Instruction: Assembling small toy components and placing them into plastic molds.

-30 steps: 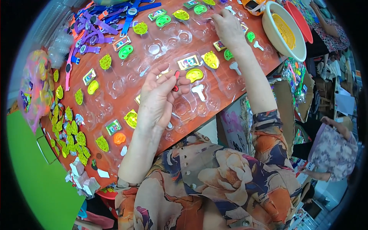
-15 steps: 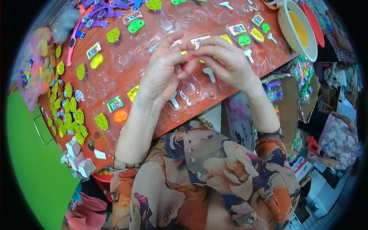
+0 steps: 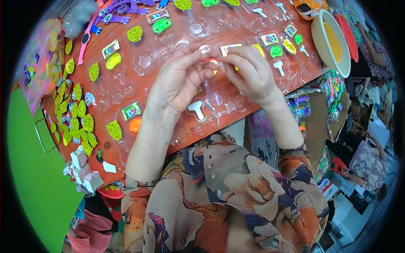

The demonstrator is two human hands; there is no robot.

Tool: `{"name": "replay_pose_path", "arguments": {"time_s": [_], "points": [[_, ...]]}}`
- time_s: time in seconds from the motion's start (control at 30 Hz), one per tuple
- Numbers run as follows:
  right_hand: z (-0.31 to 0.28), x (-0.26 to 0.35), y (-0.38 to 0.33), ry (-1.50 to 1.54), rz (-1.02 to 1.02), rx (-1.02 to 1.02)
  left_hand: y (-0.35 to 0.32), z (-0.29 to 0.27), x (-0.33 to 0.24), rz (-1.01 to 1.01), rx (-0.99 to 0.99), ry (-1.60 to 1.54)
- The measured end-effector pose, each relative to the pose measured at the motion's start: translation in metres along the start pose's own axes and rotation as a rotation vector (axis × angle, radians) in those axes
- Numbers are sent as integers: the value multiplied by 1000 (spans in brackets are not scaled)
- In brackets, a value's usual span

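A thin red band (image 3: 212, 60) stretches between my two hands above the table; its exact kind is too small to tell. My left hand (image 3: 179, 76) pinches one end between thumb and forefinger, its other fingers loosely curled. At the other end, the fingertips of my right hand (image 3: 251, 74) are closed on the band. Below them lie clear plastic blister trays, with a white T-shaped piece (image 3: 196, 110) in one near the table edge. A small printed packet (image 3: 231, 49) shows just beyond my right fingers, partly covered by them.
More trays hold green oval pieces (image 3: 161, 25), yellow pieces (image 3: 134, 33) and packets. Loose yellow-green pieces (image 3: 87, 122) pile at the left, near white card stacks (image 3: 90, 181). Purple toy watches (image 3: 116, 17) lie at the back left. A cream basin (image 3: 342, 59) stands at the right.
My hands have drawn slightly apart, and the red band, looped and bent before, is now pulled nearly straight. The view has shifted a little.
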State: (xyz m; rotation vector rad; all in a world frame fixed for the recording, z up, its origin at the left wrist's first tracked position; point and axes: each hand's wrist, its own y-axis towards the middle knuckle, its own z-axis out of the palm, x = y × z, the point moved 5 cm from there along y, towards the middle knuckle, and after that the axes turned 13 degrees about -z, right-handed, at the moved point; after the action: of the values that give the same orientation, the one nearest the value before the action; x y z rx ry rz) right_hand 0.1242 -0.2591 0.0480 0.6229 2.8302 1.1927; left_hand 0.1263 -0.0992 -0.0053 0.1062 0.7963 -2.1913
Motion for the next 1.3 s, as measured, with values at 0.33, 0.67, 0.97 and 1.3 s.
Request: {"name": "replay_pose_path", "arguments": {"time_s": [0.33, 0.67, 0.97, 1.3], "points": [[9, 15, -4, -211, -221, 89, -2, -9, 0, 198, -181, 101], [26, -9, -8, 824, 991, -259, -13, 1, -3, 168, -145, 199], [11, 10, 3, 99, 86, -21, -3, -12, -1, 61, -92, 256], [32, -113, 15, -228, 231, -1, -16, 25, -24, 261, -205, 317]]}}
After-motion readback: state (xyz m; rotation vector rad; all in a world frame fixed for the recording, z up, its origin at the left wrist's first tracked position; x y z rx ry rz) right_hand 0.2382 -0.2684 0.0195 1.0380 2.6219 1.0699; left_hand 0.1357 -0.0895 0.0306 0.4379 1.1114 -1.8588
